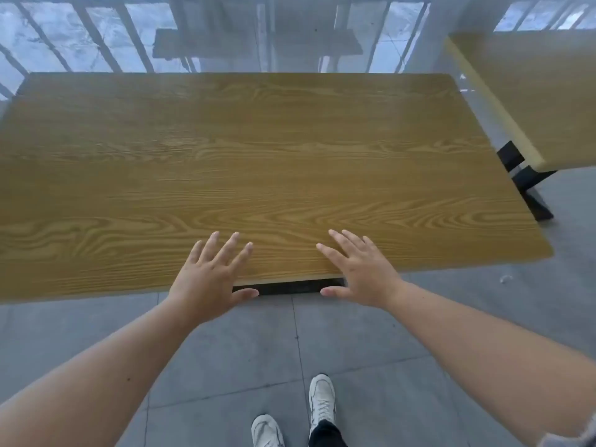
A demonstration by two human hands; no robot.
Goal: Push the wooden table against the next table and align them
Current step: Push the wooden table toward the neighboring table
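A large wooden table (258, 162) with a grained brown top fills the middle of the view. Its near edge runs just in front of me. My left hand (209, 279) reaches over that near edge with fingers spread, thumb hanging below the edge. My right hand (361, 272) is a little to the right, also spread over the near edge, thumb below it. Neither hand holds anything. A second wooden table (541, 91) stands at the upper right, separated from the first by a gap of floor and set at a slight angle to it.
A glass wall with a dark metal railing (96, 37) runs right behind the table's far edge. Black table legs (529, 185) show in the gap at right. Grey floor tiles (354, 366) lie under me, with my white shoes (322, 401) near the bottom.
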